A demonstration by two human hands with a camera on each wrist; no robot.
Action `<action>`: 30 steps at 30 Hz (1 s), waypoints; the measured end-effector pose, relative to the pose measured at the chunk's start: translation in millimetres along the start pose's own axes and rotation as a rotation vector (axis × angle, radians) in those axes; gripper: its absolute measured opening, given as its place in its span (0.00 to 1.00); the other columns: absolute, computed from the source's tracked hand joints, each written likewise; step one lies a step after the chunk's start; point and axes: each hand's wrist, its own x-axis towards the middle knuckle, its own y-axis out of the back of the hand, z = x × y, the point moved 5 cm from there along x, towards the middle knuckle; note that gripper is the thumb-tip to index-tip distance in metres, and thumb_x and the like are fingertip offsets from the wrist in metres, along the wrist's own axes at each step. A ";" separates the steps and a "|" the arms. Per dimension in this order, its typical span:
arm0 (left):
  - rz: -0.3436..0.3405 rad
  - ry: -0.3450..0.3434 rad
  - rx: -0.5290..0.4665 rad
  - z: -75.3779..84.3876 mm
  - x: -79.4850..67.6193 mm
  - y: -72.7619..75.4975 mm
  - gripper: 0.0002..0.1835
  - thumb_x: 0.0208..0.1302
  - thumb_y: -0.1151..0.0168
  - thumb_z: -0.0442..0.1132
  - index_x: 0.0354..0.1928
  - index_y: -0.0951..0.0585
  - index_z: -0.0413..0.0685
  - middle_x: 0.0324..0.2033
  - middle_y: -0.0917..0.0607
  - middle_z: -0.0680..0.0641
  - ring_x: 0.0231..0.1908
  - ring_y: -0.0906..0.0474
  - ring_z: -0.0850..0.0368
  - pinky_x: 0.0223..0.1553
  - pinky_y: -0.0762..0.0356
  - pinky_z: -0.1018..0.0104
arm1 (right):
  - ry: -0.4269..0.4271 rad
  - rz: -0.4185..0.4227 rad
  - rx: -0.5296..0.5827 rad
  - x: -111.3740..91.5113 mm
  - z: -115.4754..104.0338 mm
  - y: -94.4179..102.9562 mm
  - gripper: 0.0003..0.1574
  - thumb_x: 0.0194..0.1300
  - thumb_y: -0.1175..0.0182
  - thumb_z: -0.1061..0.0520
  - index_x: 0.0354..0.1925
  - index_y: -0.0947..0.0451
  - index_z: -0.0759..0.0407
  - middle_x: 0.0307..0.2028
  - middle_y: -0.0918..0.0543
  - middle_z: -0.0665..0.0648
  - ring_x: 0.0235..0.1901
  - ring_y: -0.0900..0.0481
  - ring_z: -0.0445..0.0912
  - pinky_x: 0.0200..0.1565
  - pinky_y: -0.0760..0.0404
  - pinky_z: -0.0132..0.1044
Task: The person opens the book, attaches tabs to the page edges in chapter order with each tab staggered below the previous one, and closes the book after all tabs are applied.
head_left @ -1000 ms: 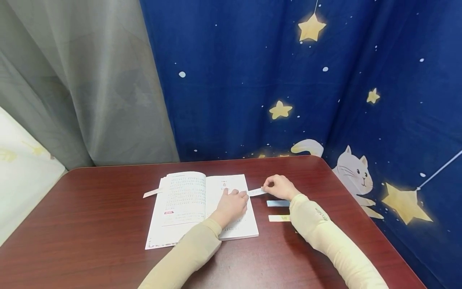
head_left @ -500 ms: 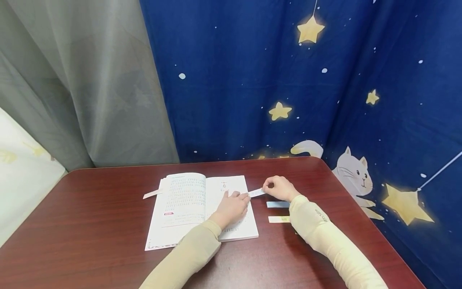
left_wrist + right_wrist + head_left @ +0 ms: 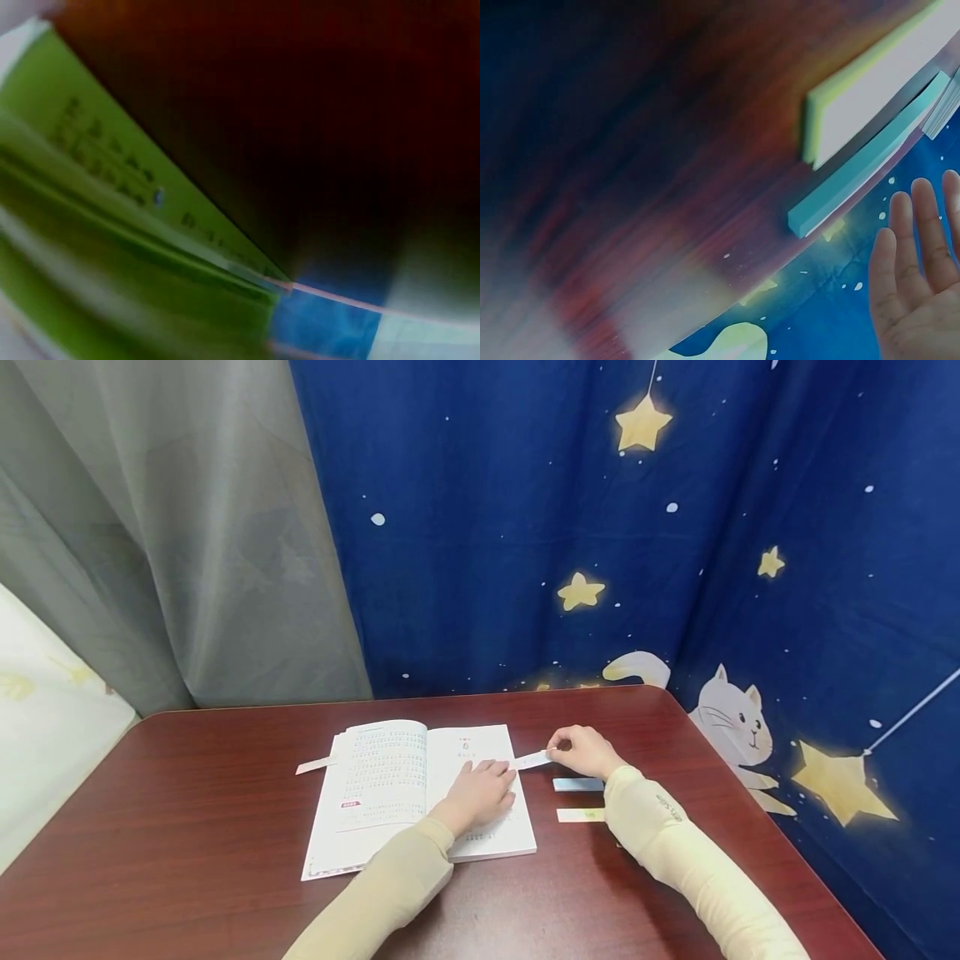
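An open book [image 3: 390, 777] lies on the table, and my left hand [image 3: 478, 795] rests on its right page with the fingers extended. Thumb and index finger of my right hand [image 3: 585, 750] pinch the right end of a pale bookmark strip [image 3: 533, 760]. That strip's left end sits right at the book's right edge, near my left fingertips. In the right wrist view several fingers of the right hand [image 3: 922, 277] stand straight. A second pale strip [image 3: 316, 766] sticks out from the book's left side. Green printed paper [image 3: 112, 150] fills part of the blurred left wrist view.
Below the right hand lie a blue strip [image 3: 577, 785] and a yellow strip [image 3: 581, 815], partly covered by the right sleeve. The reddish-brown table [image 3: 187, 827] ends at a blue star-patterned curtain [image 3: 480, 527] behind and to the right. A grey curtain [image 3: 195, 543] hangs at the back left.
My left fingertips have drawn back slightly to the left from the pinched strip's end. The right hand stays nearly in place, still pinching the strip.
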 end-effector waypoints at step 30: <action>0.388 0.047 0.140 -58.9 -90.9 70.8 0.23 0.51 0.42 0.53 0.47 0.23 0.48 0.47 0.24 0.44 0.48 0.31 0.47 0.47 0.39 0.44 | 0.577 0.333 -0.444 -47.5 -70.7 10.7 0.10 0.49 0.38 0.51 0.33 0.21 0.53 0.31 0.23 0.47 0.29 0.28 0.41 0.27 0.27 0.35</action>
